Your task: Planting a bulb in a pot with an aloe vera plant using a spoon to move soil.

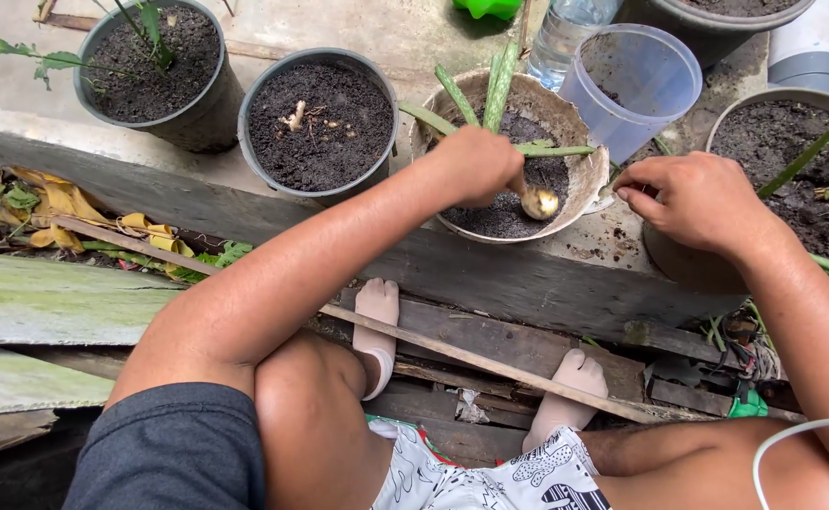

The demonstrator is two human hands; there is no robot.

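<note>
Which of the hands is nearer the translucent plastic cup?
The right hand. It rests just below the translucent plastic cup, to its right. The left hand is farther left, holding a metal spoon over the soil-stained pot.

My left hand (479,165) sits inside the pale pot (580,184), hemmed by upright green stalks (499,85). A clear plastic cup (636,80) crowds the pot's far right rim. Bare concrete (613,236) lies open between the pot and my right hand (693,198) (a narrow lane). The black pot (318,123) blocks the left.
</note>
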